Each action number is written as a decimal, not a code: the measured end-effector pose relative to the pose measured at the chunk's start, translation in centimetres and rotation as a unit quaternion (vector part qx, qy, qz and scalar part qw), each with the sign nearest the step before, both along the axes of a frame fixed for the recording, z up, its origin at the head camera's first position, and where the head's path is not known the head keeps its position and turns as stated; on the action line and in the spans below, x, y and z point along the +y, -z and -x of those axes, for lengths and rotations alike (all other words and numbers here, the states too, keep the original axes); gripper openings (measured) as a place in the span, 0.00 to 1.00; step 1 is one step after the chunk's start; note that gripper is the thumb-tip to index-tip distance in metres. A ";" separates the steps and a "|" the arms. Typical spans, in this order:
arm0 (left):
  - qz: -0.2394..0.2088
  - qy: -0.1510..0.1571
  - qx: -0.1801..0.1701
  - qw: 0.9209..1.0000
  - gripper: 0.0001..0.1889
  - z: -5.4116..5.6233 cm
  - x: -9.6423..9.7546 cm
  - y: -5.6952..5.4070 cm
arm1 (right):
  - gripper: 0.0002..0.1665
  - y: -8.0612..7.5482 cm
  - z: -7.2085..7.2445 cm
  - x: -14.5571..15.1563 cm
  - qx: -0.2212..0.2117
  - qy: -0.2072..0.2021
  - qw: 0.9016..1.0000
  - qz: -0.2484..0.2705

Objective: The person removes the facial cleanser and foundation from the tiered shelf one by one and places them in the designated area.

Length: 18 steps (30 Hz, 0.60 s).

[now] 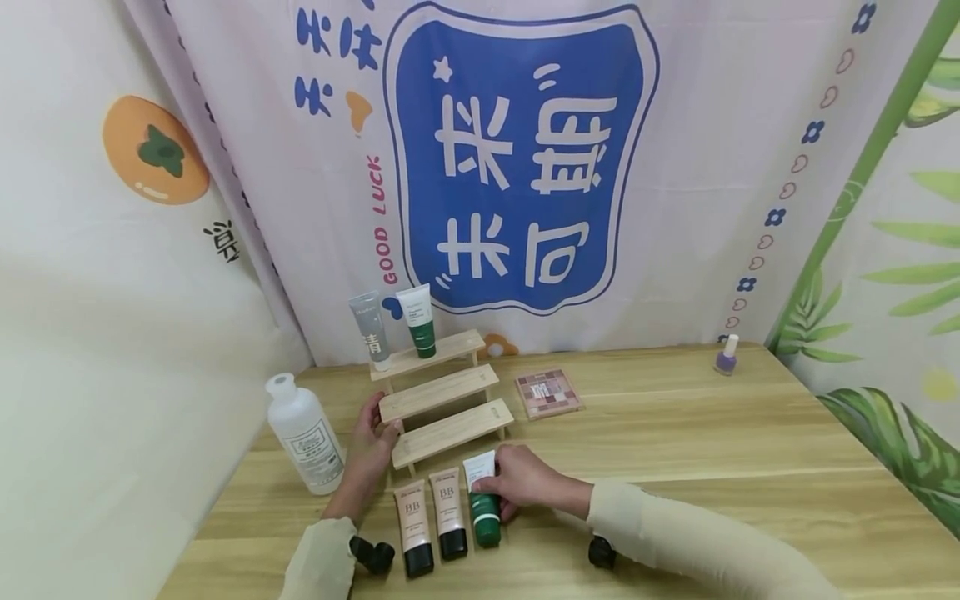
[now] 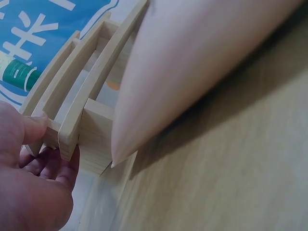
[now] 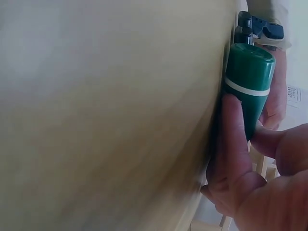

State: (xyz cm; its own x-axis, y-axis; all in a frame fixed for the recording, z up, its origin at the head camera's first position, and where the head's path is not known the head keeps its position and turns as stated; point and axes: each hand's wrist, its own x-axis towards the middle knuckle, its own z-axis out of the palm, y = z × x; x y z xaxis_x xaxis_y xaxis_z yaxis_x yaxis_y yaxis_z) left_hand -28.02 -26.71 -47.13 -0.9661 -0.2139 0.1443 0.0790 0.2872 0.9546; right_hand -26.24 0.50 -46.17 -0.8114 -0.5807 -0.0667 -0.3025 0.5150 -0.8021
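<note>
My left hand [image 1: 371, 446] grips the left end of a three-step wooden display stand [image 1: 442, 394], thumb on top and fingers below in the left wrist view. At the front, my right hand [image 1: 523, 479] pinches a white-and-green squeeze tube [image 1: 486, 527] between thumb and fingers; its green cap end [image 3: 250, 70] points toward the person. Left of that tube lie two beige BB cream tubes [image 1: 449, 512] with black caps, side by side. On the stand's top step, a grey tube [image 1: 371, 329] and another white-and-green tube [image 1: 418, 321] stand upright on their caps.
A white plastic bottle [image 1: 306, 437] stands left of the stand, close to my left forearm. Right of the stand lies a flat eyeshadow palette [image 1: 548, 393]. A purple nail polish bottle [image 1: 726, 358] stands at the far right. A printed cloth [image 1: 675, 208] hangs along the table's back edge.
</note>
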 end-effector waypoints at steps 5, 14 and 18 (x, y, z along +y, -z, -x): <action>0.002 0.001 0.007 1.000 0.34 0.0 -0.2 0.0 | 0.13 0.0 -0.1 -0.2 0.001 0.000 1.000 0.001; -0.002 0.006 0.012 1.000 0.34 -0.2 -0.1 0.0 | 0.13 0.3 -0.1 -0.2 0.013 -0.003 1.000 -0.011; -0.003 0.009 0.011 1.000 0.34 -0.3 -0.1 -0.1 | 0.14 0.4 -0.2 -0.2 0.009 -0.003 1.000 -0.004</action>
